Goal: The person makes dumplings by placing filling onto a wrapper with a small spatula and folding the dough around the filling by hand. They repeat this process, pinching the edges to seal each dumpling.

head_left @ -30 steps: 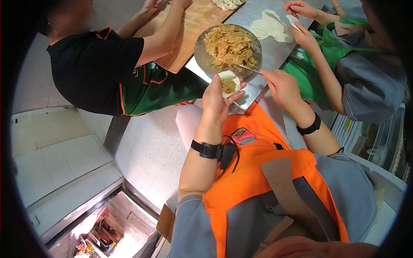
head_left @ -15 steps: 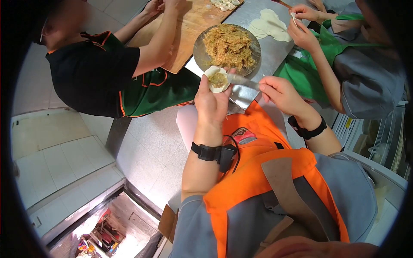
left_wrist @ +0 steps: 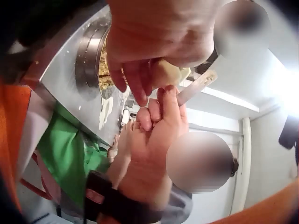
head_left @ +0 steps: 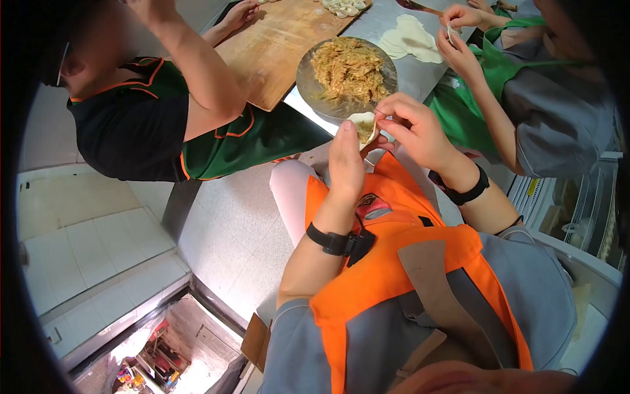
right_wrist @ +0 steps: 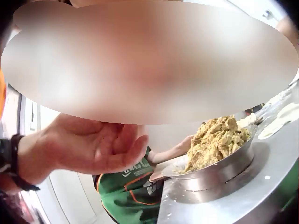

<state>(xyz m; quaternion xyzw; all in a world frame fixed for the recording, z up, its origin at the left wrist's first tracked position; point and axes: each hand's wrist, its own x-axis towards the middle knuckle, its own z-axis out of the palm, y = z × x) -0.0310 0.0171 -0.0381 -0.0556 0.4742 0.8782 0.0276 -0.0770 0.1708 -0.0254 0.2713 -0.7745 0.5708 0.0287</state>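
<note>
A round dumpling wrapper (head_left: 364,128) with filling in it, its sides raised, is cupped in my left hand (head_left: 348,161). My right hand (head_left: 417,131) pinches the wrapper's far-right edge. In the left wrist view, both hands meet at the pale wrapper (left_wrist: 167,74), and a flat filling spatula (left_wrist: 198,87) stays gripped in the right hand (left_wrist: 152,135), its blade sticking out past the fingers. Just beyond the hands stands a metal bowl (head_left: 306,77) heaped with shredded filling (head_left: 351,69). A large blur hides the wrapper and right fingers in the right wrist view.
The bowl stands on a steel table (head_left: 420,75) beside a floured wooden board (head_left: 282,49). Stacked wrappers (head_left: 413,41) lie behind it to the right, finished dumplings (head_left: 344,6) at the back. One person works at the left, another in a green apron (head_left: 462,121) at the right.
The right hand went from the bowl's edge to the wrapper, spread filling with the spatula, then pinched the rim. The wrapper's sides rose. The left person lifted an arm.
</note>
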